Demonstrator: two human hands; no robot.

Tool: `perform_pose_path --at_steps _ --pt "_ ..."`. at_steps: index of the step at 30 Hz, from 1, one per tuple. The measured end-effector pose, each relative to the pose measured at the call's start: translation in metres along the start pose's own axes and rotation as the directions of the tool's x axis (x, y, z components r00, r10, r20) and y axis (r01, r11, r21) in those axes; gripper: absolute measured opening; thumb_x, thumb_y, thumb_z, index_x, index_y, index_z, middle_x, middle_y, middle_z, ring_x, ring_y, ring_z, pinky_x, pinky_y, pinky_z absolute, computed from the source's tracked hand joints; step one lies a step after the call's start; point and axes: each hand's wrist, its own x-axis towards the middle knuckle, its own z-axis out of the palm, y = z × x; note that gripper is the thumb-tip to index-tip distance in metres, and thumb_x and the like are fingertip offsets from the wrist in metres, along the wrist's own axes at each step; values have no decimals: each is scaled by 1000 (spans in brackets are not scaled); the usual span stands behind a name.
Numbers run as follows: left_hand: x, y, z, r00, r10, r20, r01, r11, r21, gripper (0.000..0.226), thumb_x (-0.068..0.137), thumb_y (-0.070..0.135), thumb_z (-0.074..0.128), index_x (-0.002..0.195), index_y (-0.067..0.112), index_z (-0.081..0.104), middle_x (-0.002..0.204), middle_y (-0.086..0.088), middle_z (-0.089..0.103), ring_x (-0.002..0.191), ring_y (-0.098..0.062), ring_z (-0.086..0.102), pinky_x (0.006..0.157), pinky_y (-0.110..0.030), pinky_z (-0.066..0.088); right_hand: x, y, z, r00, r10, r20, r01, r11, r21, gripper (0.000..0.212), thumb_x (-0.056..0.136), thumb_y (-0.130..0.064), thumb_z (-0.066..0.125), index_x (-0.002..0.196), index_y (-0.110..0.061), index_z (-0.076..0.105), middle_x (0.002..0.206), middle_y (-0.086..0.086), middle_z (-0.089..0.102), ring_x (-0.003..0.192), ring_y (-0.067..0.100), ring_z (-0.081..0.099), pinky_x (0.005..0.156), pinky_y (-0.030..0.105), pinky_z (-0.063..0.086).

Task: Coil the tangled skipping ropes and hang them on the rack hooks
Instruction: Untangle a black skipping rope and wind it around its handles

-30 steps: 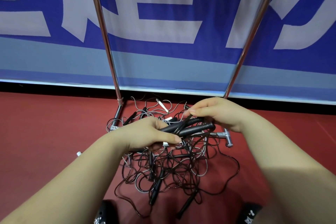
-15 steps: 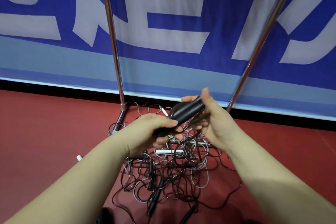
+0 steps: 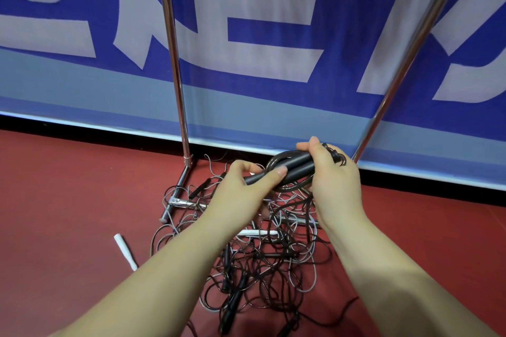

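On the far left a white handle (image 3: 125,251) is lying alone on the red floor (image 3: 54,200), a bit apart from the heap. Next to it the left pole (image 3: 172,57) of the rack is standing, w/ its foot (image 3: 175,194) on the floor, and some rope loops are lying over this foot.

The left hand (image 3: 246,189) is gripping the lower end of two black handles (image 3: 290,168), thumb and fingers curled around them. The handles are being held together side by side, above the pile of ropes (image 3: 262,254), approx. in the middle betw. the two poles. The right hand (image 3: 334,175) is grasping the upper end of the same handles, fingers closed over them, and a bit of black cord is sticking out behind its knuckles. Cord from these handles is hanging down into the pile, so I think this rope is not free yet.

The right pole (image 3: 405,63) is rising at a slant on the right side.

Progress, in my judgement: very early. One rope is being picked out, handles paired, but no coil is finished. The rest, black and grey-white cords w/ several handles, is lying tangled on the floor. Hooks are not in view, so I cannot tell if something is hanging already. Left to do: pull this rope out, coil it, hang it, then the others.
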Motion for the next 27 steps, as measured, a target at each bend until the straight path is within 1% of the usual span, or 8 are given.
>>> perform_pose_path --at_steps 4,8,12,16,19,21,23,27 --pt "7 -4 5 996 72 -57 -71 997 17 47 73 62 66 101 30 47 68 2 60 51 -14 48 55 -30 40 3 -6 -2 998 42 -47 -39 998 59 31 94 -28 55 67 -21 68 63 -3 62 58 12 53 55 22 38" --pt "6 -3 13 969 198 -148 -201 980 -8 33 80 57 63 101 36 46 69 0 51 57 -14 42 59 -30 34 9 -9 -4 991 131 -3 -128 977 172 35 94 -30 54 66 -18 69 68 3 60 53 14 44 37 17 30" --pt "4 2 15 949 263 -173 -275 960 -50 16 90 37 59 104 35 52 65 2 49 51 -12 40 50 -24 34 10 -12 -7 938 267 221 -329 885 328 36 94 -40 49 80 -13 68 70 3 64 36 5 37 36 15 23" --pt "8 5 12 939 301 -169 -314 948 -55 11 92 34 59 103 38 57 72 5 58 58 -10 47 57 -26 40 4 -5 -5 853 249 460 -395 883 255 50 72 -53 56 102 -14 67 75 -5 60 38 4 23 44 18 23" --pt "9 6 5 925 327 -195 -334 942 -4 10 94 28 57 99 35 59 73 5 59 58 -8 47 59 -27 40 -1 3 -3 834 237 498 -275 962 2 52 63 -58 60 92 -16 62 65 -3 47 41 5 28 46 21 27" --pt "9 6 -1 916 343 -210 -343 939 40 12 95 23 54 97 33 59 74 4 58 59 -8 47 56 -22 40 -7 5 -3 805 257 534 -157 962 -225 39 75 -54 58 80 -15 57 56 -7 44 43 5 30 46 21 29" --pt "8 6 -6 910 354 -216 -340 935 101 10 96 21 52 97 27 60 75 7 59 60 -3 49 57 -14 39 -11 9 -2 758 260 599 -12 923 -385 33 93 -39 52 69 -17 50 51 -11 40 44 6 31 45 23 31" --pt "12 1 -18 902 360 -238 -299 919 257 13 95 24 52 87 20 62 68 10 60 58 3 51 55 -12 37 -19 16 -6 677 168 716 332 799 -501 33 97 -28 49 69 -10 48 52 -8 37 49 13 35 54 36 36"
